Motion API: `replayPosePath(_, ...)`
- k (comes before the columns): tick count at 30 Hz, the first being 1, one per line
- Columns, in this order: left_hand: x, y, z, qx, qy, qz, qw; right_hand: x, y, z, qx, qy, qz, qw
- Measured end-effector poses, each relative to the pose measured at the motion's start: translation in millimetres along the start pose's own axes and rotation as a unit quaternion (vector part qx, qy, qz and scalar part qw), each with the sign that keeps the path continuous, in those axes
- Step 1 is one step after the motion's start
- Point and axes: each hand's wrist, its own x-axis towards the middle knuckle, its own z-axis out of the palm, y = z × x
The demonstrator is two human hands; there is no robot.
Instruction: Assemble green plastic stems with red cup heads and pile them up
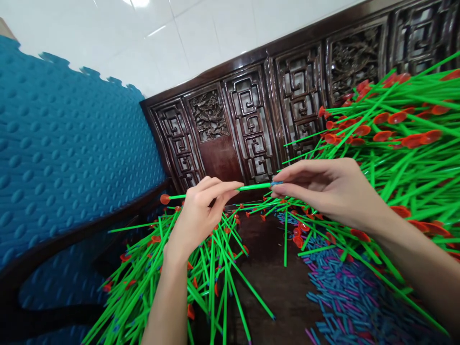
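Note:
A thin green stick (254, 187) with a red cup-shaped end (165, 199) stretches between my two hands. My left hand (201, 206) pinches the stick along its length, the red end sticking out to the left. At the stick's other end, my right hand (323, 187) pinches a small blue tube (276, 183) between thumb and fingertips. The tube meets the stick's tip; how far it sits over it is hidden by my fingers. Beneath my left hand lies a pile of green sticks (212, 268), some with blue tips.
A larger heap of green sticks with red cups (391, 129) rises on the right. Loose blue and purple tubes (345, 292) cover the dark wooden seat (273, 297) at lower right. Behind stands a carved wooden backrest (223, 158); a blue foam mat (72, 143) stands left.

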Motion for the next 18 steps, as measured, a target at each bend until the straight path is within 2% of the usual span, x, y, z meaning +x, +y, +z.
replayPosePath(9, 0.7, -2.3, 2.0, -0.014, -0.031, 0.026, 0.999, -1.7, 3.0, 1.1, -0.013, -0.031, 0.003, 0.999)
replayPosePath(12, 0.7, -2.9, -0.5, -0.003, -0.032, 0.054, 0.998, -2.2, 0.8, -1.3, -0.003, -0.064, 0.013, 0.998)
replayPosePath(15, 1.7, -0.7, -1.9, 0.074, 0.011, 0.077, 0.994, -3.1, -1.3, -3.0, 0.027, -0.123, 0.045, 0.991)
replayPosePath(18, 3.5, 2.1, -0.8, 0.164, 0.094, 0.063, 0.980, -4.5, -0.2, 0.7, 0.070, -0.182, 0.090, 0.977)
